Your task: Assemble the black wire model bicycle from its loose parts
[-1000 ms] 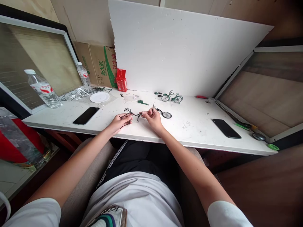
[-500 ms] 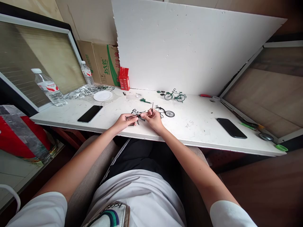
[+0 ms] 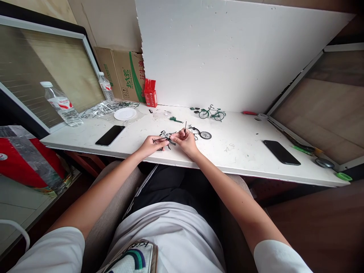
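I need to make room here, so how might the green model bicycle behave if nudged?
The green model bicycle would probably feel light, being small with thin tubing. Its wheels might roll, though I cannot tell whether they turn freely. Standing upright on a narrow base, it could tip sideways.

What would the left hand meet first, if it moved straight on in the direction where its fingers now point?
Beyond the black bicycle part it holds, the left hand would probably meet the right hand first; the exact depth between them is unclear in this view.
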A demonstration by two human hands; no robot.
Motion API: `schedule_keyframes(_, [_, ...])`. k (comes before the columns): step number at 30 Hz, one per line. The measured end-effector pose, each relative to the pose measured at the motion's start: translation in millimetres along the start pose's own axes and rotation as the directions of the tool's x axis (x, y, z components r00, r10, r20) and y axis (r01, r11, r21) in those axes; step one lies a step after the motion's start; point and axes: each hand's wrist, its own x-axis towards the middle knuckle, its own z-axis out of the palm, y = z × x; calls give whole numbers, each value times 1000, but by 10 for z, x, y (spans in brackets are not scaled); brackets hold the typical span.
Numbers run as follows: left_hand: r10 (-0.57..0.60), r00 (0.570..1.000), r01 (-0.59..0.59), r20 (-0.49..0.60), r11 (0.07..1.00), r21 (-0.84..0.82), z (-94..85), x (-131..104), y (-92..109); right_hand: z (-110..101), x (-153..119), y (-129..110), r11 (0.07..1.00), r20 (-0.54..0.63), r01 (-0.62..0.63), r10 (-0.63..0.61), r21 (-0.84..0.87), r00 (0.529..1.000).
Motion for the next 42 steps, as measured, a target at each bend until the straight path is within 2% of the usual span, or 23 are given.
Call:
schedule_keyframes(6, [-8, 1000, 8, 4, 1000, 17, -4, -7, 12, -10, 9, 1, 999, 16, -40, 40, 3, 999])
schedule_keyframes(11, [0, 1000, -2, 19, 998, 62, -17, -23, 34, 5, -12, -19, 1000, 29, -25, 25, 5, 999])
schedule_keyframes(22, [-13, 1000, 13, 14, 999, -33, -18, 4, -21, 5, -22, 10, 999, 56, -29, 28, 15, 998])
schedule_keyframes(28, [-56, 998, 56, -12, 998, -36, -10, -6, 2, -25, -9, -86, 995, 61, -5, 11, -96, 998])
schedule_keyframes(31, [-107, 994, 105, -20, 993, -62, 0, -16, 39, -213, 86, -214, 983, 61, 2, 10, -185, 998])
schedule_keyframes(34, [-150, 989, 149, -3, 984, -100, -31, -13, 81, -563, 216, -317, 927, 2, 37, -39, -373, 999])
schedule_keyframes(36, [-169, 986, 167, -2, 972, -166, -75, -6, 116, -829, 282, -351, 855, -14, 37, -52, -518, 999])
schedule_keyframes(38, [-192, 981, 180, -29, 956, -231, -116, 1, 155, -1065, 311, -362, 738, -47, -27, -6, -674, 999])
schedule_keyframes(40, [-198, 975, 174, -103, 963, -204, -133, 4, 190, -1236, 309, -356, 611, -95, -116, 68, -783, 993])
schedule_keyframes(42, [-187, 972, 165, -144, 974, -153, -126, 2, 213, -1335, 290, -340, 552, -89, -141, 119, -822, 989])
